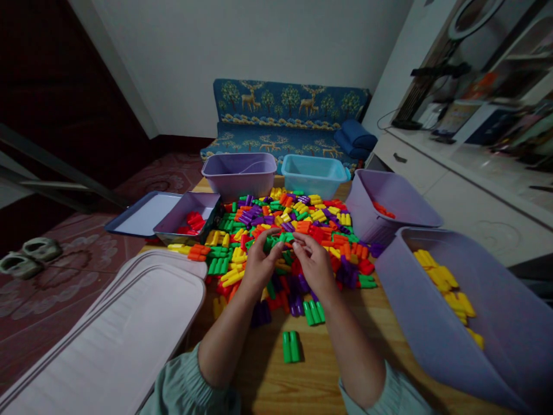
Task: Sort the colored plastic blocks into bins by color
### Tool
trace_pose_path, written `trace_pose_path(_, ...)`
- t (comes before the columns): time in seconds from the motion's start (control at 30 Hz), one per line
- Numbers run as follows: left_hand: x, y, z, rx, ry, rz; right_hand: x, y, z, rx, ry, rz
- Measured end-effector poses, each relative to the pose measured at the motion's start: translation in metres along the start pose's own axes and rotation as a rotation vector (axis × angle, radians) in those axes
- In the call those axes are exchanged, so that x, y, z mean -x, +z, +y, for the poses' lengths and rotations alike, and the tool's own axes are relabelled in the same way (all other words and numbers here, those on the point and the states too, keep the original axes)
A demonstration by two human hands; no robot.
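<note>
Both hands are over a heap of plastic building blocks (pixel 259 216) in red, orange, yellow, green and purple, each made of joined tubes. My left hand (pixel 259 265) curls its thumb and index finger round a green block (pixel 271 242). Close by on the right, my right hand (pixel 315 265) has its thumb and fingertips pinched together; what lies in them is too small to make out. Nearer to me, a green two-tube block (pixel 291 347) lies apart on the wooden table (pixel 268 383). Another green block (pixel 314 312) sits by my right wrist.
A purple bin (pixel 239 181) and a blue bin (pixel 315 178) stand behind the heap. On the right are a bin with red pieces (pixel 367 202) and one with yellow blocks (pixel 401 288). A tin with red blocks (pixel 188 213) and pale lids (pixel 129 328) are left.
</note>
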State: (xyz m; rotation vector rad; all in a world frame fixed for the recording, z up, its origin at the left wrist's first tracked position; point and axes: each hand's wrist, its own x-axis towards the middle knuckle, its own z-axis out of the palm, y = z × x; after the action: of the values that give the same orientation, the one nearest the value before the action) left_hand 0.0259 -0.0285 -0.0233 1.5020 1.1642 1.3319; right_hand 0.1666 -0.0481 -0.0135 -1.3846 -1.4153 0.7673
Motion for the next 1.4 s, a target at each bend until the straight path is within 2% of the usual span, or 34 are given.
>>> trace_pose_path(0.07, 0.001, 0.002, 0.000, 0.199, -0.150, -0.018, 0.002, 0.003, -0.001, -0.047, 0.015, -0.043)
trace_pose_path(0.13, 0.001, 0.005, -0.002, 0.363, -0.235, -0.044, 0.004, 0.007, -0.003, 0.025, -0.024, -0.057)
trace_pose_path(0.27, 0.004, 0.009, -0.001, 0.452, -0.306, -0.057, 0.007, 0.014, -0.006, 0.260, -0.167, -0.050)
trace_pose_path(0.43, 0.010, 0.012, 0.010, 0.303, -0.252, -0.111, 0.011, 0.018, -0.005, 0.327, -0.254, -0.086)
trace_pose_path(0.57, 0.010, 0.008, 0.012, 0.237, -0.231, -0.161, 0.012, 0.017, -0.008, 0.370, -0.208, -0.100)
trace_pose_path(0.67, 0.009, 0.006, 0.012, 0.215, -0.167, -0.192, 0.010, 0.015, -0.010, 0.368, -0.178, -0.043)
trace_pose_path(0.83, 0.010, 0.009, 0.010, 0.216, -0.125, -0.248, -0.004, 0.009, -0.008, 0.253, -0.103, 0.010)
trace_pose_path(0.97, 0.007, 0.008, 0.004, 0.324, -0.156, -0.199, -0.045, -0.005, -0.014, -0.120, 0.088, 0.035)
trace_pose_path(1.1, 0.004, 0.002, -0.003, 0.389, -0.217, -0.094, -0.114, -0.025, -0.027, -0.534, 0.298, 0.121)
trace_pose_path(1.17, 0.002, 0.000, -0.006, 0.438, -0.245, -0.066, -0.152, -0.033, -0.029, -0.665, 0.378, 0.149)
trace_pose_path(1.27, 0.001, -0.003, -0.008, 0.485, -0.257, -0.052, -0.203, -0.039, -0.026, -0.744, 0.392, 0.256)
trace_pose_path(1.4, 0.001, -0.004, -0.007, 0.478, -0.266, -0.035, -0.251, -0.042, -0.011, -0.701, 0.248, 0.389)
